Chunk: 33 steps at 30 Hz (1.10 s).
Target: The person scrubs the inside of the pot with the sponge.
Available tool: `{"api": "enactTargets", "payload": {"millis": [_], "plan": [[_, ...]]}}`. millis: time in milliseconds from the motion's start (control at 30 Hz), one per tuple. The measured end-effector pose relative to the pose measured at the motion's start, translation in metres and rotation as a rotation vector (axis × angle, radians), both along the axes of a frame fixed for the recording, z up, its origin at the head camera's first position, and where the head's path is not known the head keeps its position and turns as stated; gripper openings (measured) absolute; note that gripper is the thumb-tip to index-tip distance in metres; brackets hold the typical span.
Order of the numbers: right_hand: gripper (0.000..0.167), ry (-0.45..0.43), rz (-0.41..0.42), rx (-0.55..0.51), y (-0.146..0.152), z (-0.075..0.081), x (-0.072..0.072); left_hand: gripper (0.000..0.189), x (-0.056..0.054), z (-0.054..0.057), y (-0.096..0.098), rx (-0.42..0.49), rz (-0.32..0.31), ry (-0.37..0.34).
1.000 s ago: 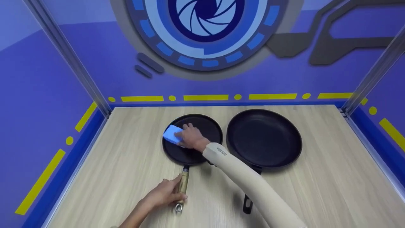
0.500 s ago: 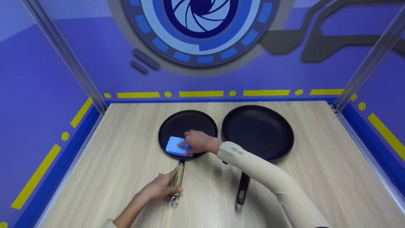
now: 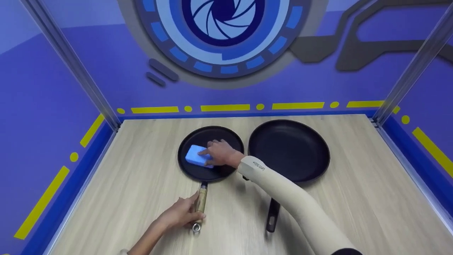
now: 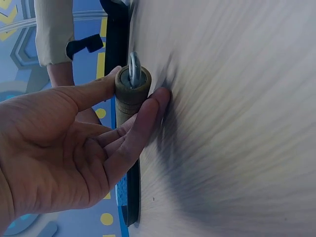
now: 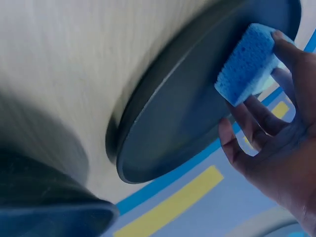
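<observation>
Along the left edge of the tabletop: purple-blue side panel with yellow dashes along its lower part, ending at a left metal post by the far left corner.

Inward from the left edge, toward the near edge: left hand, clamped on the wooden handle with thumb and fingers on opposite sides. At the near end of the handle: metal ring.

Left of the midline, nearer the far edge than the near one: flat black pan, low-rimmed, joined to the wooden handle. Within its rim, left of centre: light-blue sponge, pinched between the digits of the right hand. Extending from that wrist toward the near edge: beige sleeve with small lettering at the cuff.

Right of the midline, close to the far edge and just beside the flat black pan: larger, deeper pan with a black handle directed toward the near edge, partly covered by the sleeve.

Behind the far edge: back panel with a round emblem. At the far right corner: right metal post.
</observation>
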State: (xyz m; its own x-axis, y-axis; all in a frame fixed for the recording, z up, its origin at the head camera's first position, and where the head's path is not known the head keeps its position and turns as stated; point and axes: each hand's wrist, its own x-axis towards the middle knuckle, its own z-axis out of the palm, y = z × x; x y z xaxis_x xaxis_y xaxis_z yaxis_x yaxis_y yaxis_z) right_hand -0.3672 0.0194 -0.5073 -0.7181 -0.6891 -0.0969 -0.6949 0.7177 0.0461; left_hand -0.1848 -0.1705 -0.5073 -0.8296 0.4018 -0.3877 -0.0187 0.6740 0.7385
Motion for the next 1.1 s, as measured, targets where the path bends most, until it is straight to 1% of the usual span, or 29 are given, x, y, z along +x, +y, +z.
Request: {"api": "enactTargets", "payload": {"millis": [67,133,167,267,300,367,400,433,500,600,700,767,833,933,1000,1100], "plan": [[0.054,-0.01,-0.057,-0.03,-0.003,-0.004,-0.008,0.088,0.003,-0.001,-0.001,0.042,-0.003,-0.018],[0.049,0.019,-0.107,-0.036,-0.006,-0.006,-0.017,0.089,0.005,-0.001,-0.002,0.066,-0.005,-0.021],[0.047,0.038,-0.133,-0.024,-0.007,-0.006,-0.02,0.089,0.006,-0.002,-0.002,0.064,-0.008,-0.019],[0.036,0.106,-0.215,0.021,-0.002,-0.007,-0.031,0.088,0.006,-0.003,0.001,0.021,-0.009,-0.016],[0.033,0.114,-0.246,0.025,0.002,-0.007,-0.034,0.088,0.006,-0.003,0.002,0.003,-0.009,-0.018],[0.032,0.099,-0.297,0.016,0.012,-0.009,-0.039,0.087,0.005,-0.002,0.004,-0.037,-0.006,-0.021],[0.032,0.089,-0.301,0.001,0.017,-0.009,-0.04,0.087,0.004,-0.002,0.005,-0.055,-0.005,-0.018],[0.032,0.08,-0.295,-0.016,0.021,-0.01,-0.041,0.087,0.003,-0.001,0.004,-0.063,-0.006,-0.021],[0.034,0.052,-0.241,-0.073,0.025,-0.01,-0.042,0.087,0.002,-0.001,0.003,-0.061,0.0,-0.03],[0.037,0.03,-0.094,-0.128,0.022,-0.006,-0.038,0.088,-0.001,0.001,-0.004,-0.063,0.007,-0.031],[0.042,-0.005,0.031,-0.145,0.016,-0.004,-0.023,0.089,0.001,0.0,-0.007,-0.051,0.016,-0.04],[0.043,-0.024,0.083,-0.136,0.012,-0.003,-0.012,0.089,0.002,0.0,-0.009,-0.031,0.01,-0.029],[0.046,-0.055,0.103,-0.131,0.011,-0.002,-0.001,0.089,0.002,-0.001,-0.009,-0.007,-0.004,-0.018],[0.047,-0.099,0.102,-0.113,0.014,0.001,0.013,0.088,0.001,-0.001,-0.008,0.014,-0.02,0.001],[0.047,-0.123,0.103,-0.104,0.019,0.003,0.021,0.088,0.001,-0.001,-0.005,0.022,-0.013,0.004],[0.046,-0.13,0.107,-0.1,0.026,0.005,0.03,0.089,0.003,-0.001,0.0,0.038,0.002,-0.002]]}}
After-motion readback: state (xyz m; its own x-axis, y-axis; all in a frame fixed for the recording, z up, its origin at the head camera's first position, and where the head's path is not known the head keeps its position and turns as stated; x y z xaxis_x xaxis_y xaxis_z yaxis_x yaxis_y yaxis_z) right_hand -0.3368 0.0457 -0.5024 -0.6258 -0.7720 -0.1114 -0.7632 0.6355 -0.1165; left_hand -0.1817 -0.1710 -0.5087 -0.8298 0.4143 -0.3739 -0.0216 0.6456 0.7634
